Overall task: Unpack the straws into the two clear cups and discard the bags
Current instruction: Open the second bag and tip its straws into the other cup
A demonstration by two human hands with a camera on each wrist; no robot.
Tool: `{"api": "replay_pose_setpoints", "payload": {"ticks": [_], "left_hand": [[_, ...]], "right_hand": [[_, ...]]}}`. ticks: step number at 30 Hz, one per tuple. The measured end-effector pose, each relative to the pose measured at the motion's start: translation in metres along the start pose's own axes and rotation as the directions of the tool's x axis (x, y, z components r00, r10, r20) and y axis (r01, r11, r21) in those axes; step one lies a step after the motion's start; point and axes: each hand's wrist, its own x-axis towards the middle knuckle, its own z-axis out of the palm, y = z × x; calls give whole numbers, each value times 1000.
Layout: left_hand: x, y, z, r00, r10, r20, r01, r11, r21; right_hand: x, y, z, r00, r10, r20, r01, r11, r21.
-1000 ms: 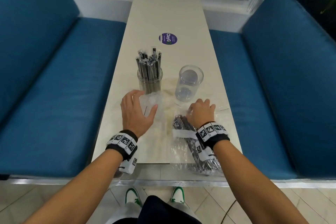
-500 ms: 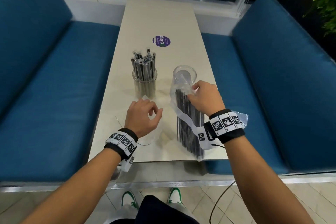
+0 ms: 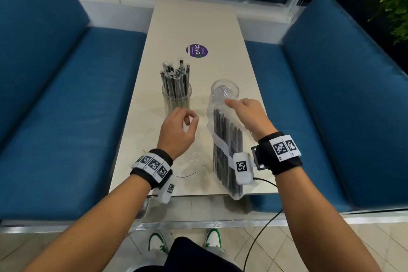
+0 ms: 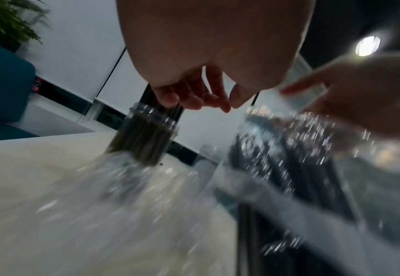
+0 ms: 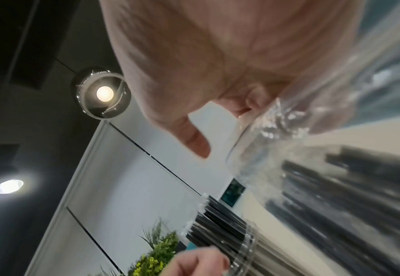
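Lifted off the tabletop: full straw bag, now upright, right hand pinching its top before the empty cup. Left hand loosely curled, holding nothing. Far-left cup already filled; opening comes next.

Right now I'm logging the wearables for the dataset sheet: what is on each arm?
Both forearms are bare, no sleeves. Left wrist and right wrist each wear a black band with white square-code tags and a small white tagged box. A thin black cable trails from the right box.
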Motion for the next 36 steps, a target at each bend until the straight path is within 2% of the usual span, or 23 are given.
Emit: {"api": "replay_pose_setpoints", "payload": {"ticks": [3,8,14,16,20,21,23,27,29,32,34,36], "left_hand": [[22,45,-6,995,-94,32,99,960,-264],[48,89,-2,941,-270,206,337,820,-463],[54,88,4,889,-365,276,457,679,-574],[55,88,2,885,-375,275,464,671,-579],[54,91,-3,907,-332,259,422,719,-553],[54,91,-4,911,-317,264,412,729,-547],[56,91,-7,919,-291,266,391,754,-528],[60,87,-10,925,-281,256,377,768,-518],[61,85,-10,911,-324,255,413,722,-556],[62,86,-10,867,-386,316,492,553,-672],[64,87,-8,861,-392,325,499,527,-688],[65,89,-7,867,-404,294,484,534,-694]], "right_hand": [[-1,-5,-2,994,-76,-73,75,997,-11],[-12,-7,1,951,-268,-154,259,963,-74],[-16,-7,8,976,-203,-79,201,979,-32],[-17,-9,7,979,-194,-58,193,981,-22],[-16,-22,2,990,-138,3,138,990,-5],[-13,-25,2,990,-142,6,142,989,-46],[-9,-27,3,984,-181,8,180,974,-141],[-12,-30,9,967,-255,4,250,944,-214],[-14,-29,10,958,-280,-68,259,941,-219],[-14,-25,10,960,-219,-173,215,976,-40],[-16,-23,9,969,-195,-150,198,980,1],[-19,-22,6,977,-202,-64,199,979,-48]]}}
